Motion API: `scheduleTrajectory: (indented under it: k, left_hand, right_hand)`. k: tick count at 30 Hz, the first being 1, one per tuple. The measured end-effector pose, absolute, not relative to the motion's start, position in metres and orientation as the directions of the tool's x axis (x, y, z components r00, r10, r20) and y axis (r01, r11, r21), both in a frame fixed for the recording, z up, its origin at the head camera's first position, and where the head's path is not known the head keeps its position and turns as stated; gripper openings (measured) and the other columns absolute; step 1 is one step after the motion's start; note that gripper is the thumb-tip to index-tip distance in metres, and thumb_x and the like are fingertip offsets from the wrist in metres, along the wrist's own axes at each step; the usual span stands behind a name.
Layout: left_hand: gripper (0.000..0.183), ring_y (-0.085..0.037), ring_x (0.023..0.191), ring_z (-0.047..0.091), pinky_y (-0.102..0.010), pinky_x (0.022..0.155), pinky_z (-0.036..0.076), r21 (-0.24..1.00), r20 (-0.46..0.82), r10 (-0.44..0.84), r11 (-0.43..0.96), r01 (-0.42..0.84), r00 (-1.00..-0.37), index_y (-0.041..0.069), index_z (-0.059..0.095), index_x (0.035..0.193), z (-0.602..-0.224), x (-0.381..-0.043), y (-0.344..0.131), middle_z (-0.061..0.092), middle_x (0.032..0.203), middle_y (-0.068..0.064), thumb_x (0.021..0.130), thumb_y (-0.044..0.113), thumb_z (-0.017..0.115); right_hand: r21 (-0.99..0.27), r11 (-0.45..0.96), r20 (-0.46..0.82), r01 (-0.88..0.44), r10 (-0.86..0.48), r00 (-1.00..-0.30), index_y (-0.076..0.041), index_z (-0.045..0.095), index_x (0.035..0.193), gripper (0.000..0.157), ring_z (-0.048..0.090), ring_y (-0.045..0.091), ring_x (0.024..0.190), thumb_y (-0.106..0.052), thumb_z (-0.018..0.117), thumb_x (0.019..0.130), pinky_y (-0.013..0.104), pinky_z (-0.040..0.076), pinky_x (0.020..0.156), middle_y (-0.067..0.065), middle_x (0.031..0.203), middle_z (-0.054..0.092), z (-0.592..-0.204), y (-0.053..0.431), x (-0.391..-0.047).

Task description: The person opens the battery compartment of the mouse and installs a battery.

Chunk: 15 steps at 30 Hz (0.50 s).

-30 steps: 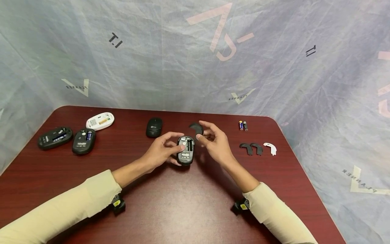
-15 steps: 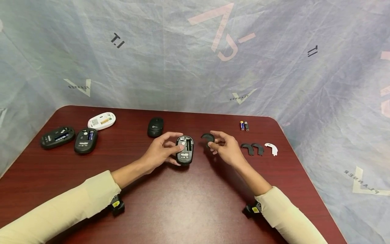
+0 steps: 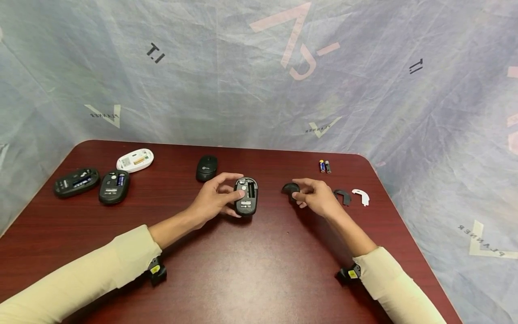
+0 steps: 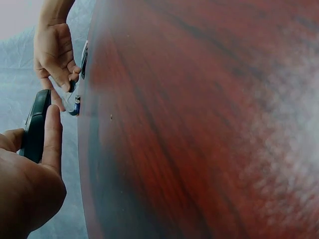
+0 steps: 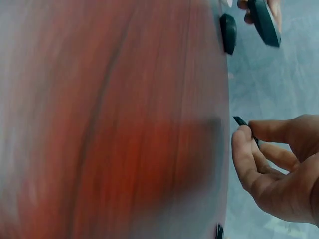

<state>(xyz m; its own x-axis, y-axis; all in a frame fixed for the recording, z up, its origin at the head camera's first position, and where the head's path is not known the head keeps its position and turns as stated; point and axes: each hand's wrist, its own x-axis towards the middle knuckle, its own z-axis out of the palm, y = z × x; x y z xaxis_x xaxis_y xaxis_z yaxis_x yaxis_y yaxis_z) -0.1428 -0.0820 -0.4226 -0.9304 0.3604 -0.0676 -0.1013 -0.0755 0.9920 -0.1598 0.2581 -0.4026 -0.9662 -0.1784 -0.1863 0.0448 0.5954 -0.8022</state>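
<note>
Underside up, a black computer mouse (image 3: 246,204) is held by my left hand (image 3: 212,195), with the thumb on its base and fingers along its side. Its battery compartment is uncovered, and the slot looks dark. To the right, my right hand (image 3: 319,198) pinches a curved black battery cover (image 3: 289,187) above the table, apart from the mouse. The right wrist view shows that cover (image 5: 241,121) edge-on between thumb and fingertips. Just beyond the right hand lie another black cover (image 3: 344,197) and a white cover (image 3: 362,197).
Two batteries (image 3: 325,167) lie at the back right of the table (image 3: 251,270). At the left are two overturned black mice, one (image 3: 76,183) beside the other (image 3: 114,187), and an overturned white mouse (image 3: 135,160). A black mouse (image 3: 207,168) sits upright behind the left hand.
My right hand has moved right with the black cover, away from the mouse and toward the other covers. It now hides one black cover. My left hand has stayed nearly still.
</note>
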Motion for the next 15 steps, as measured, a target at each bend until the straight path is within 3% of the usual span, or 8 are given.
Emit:
scheduleTrajectory:
  k: [10, 15]
  left_hand:
    - [0.06, -0.026, 0.086, 0.081, -0.049, 0.073, 0.074, 0.992, -0.069, 0.381, -0.074, -0.105, -0.922, 0.006, 0.055, 0.162, -0.421, -0.143, -0.081, 0.076, 0.109, -0.018, 0.106, 0.003, 0.076]
    - [0.058, -0.026, 0.088, 0.081, -0.049, 0.073, 0.074, 0.991, -0.07, 0.385, -0.079, -0.108, -0.92, 0.009, 0.057, 0.161, -0.421, -0.143, -0.08, 0.076, 0.112, -0.02, 0.106, 0.003, 0.076]
  right_hand:
    - [-0.832, 0.547, -0.247, 0.092, -0.215, -0.945, -0.002, 0.059, 0.162, 0.053, 0.076, 0.019, 0.091, -0.009, 0.071, 0.111, 0.034, 0.071, 0.086, 0.021, 0.118, 0.08, -0.407, 0.285, -0.167]
    - [-0.823, 0.559, -0.262, 0.1, -0.219, -0.94, 0.003, 0.061, 0.158, 0.053, 0.076, 0.016, 0.084, -0.007, 0.074, 0.108, 0.03, 0.07, 0.079, 0.02, 0.108, 0.081, -0.408, 0.295, -0.171]
